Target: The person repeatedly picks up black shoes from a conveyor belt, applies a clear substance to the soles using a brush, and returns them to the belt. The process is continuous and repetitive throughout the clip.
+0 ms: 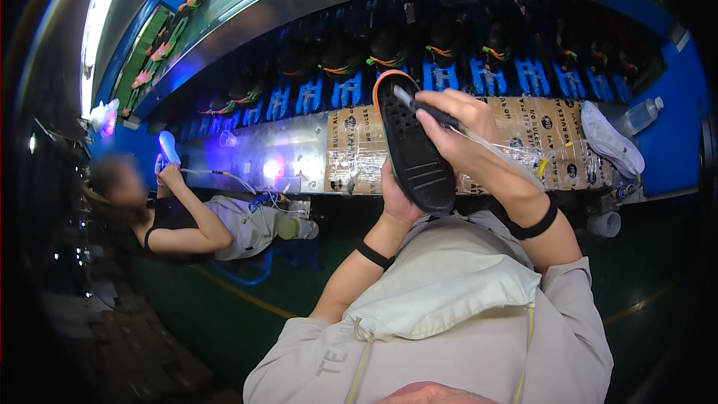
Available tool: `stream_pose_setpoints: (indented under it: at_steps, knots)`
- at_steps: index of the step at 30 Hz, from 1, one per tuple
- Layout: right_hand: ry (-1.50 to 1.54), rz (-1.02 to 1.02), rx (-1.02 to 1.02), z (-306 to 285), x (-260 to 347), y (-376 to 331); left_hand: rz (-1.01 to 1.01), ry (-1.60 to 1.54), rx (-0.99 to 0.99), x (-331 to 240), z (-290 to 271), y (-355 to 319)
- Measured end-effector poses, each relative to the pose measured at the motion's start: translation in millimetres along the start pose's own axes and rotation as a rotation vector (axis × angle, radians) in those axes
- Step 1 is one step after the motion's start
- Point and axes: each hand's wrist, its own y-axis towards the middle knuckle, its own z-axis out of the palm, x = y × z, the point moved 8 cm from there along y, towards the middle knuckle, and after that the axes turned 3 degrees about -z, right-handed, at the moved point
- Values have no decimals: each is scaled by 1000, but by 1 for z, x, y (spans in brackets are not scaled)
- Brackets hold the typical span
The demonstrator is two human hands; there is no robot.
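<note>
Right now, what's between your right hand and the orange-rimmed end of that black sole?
In the head view, the pale tip of a dark-handled tool sticks out from the right hand over the black sole; whether it touches, I can't tell.

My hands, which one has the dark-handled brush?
Your right hand grips the brush; your left hand instead supports the black shoe sole near its lower end.

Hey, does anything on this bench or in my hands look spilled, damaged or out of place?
Nothing clearly spilled or damaged stands out. Your left hand holds the black sole and your right hand the dark-handled tool. At the right end of the bench, the clear bottle looks tilted, but the lens may cause that.
</note>
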Motion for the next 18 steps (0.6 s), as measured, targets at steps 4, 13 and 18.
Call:
stream_pose_setpoints:
  at_steps: [4, 13, 18]
  knots:
    - [5, -210, -23, 15, 10, -1, -2, -19, -207, 3, -20, -5]
    - [-31, -237, 68, 19, 3, -2, 7, 33, -88, -4, -13, -7]
    - [329, -195, 311, 30, 3, -8, 96, -99, -175, -16, -21, -2]
